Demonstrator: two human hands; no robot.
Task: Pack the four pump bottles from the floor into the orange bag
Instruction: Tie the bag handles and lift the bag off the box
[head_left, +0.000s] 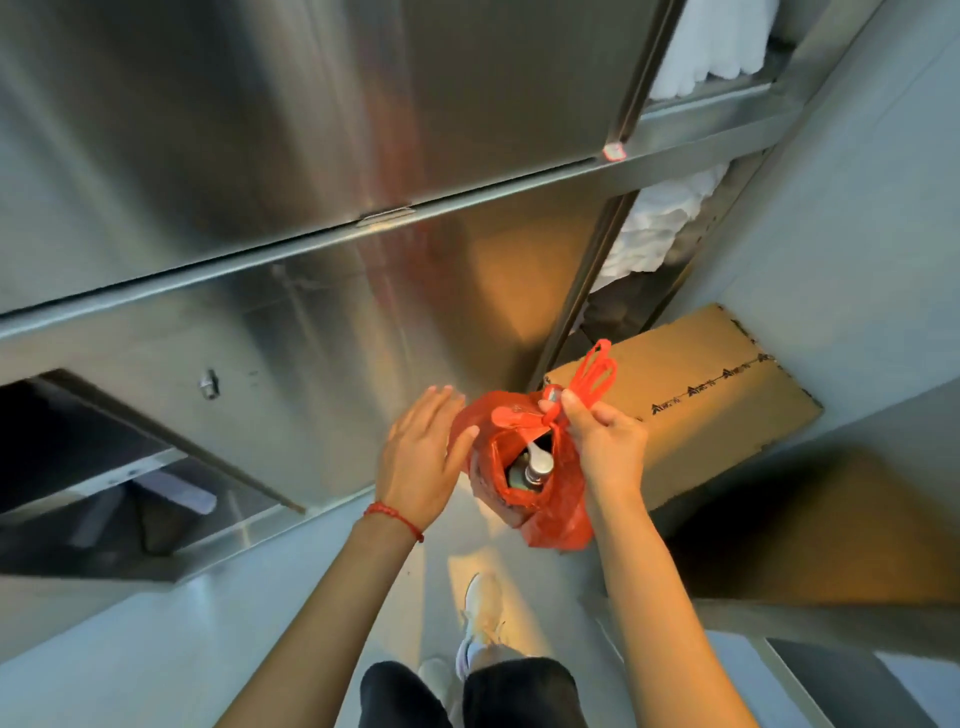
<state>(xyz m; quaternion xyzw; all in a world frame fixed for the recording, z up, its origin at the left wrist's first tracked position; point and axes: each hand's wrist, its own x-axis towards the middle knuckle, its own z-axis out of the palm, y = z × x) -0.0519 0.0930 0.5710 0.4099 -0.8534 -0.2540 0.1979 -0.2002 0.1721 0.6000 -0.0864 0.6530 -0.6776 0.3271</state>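
Note:
The orange bag hangs in the air in front of me, above the floor. My right hand pinches its gathered handles, whose loops stick up past my fingers. My left hand is spread flat against the bag's left side, thumb on the plastic. Through the bag's mouth I see a pump bottle with a white pump head and a dark body. Other bottles in the bag are hidden; no bottle shows on the floor.
A tall stainless steel cabinet fills the view ahead, with an open hatch at lower left. A flattened cardboard sheet lies on the floor to the right. White towels sit on shelves at right. My white shoe stands below.

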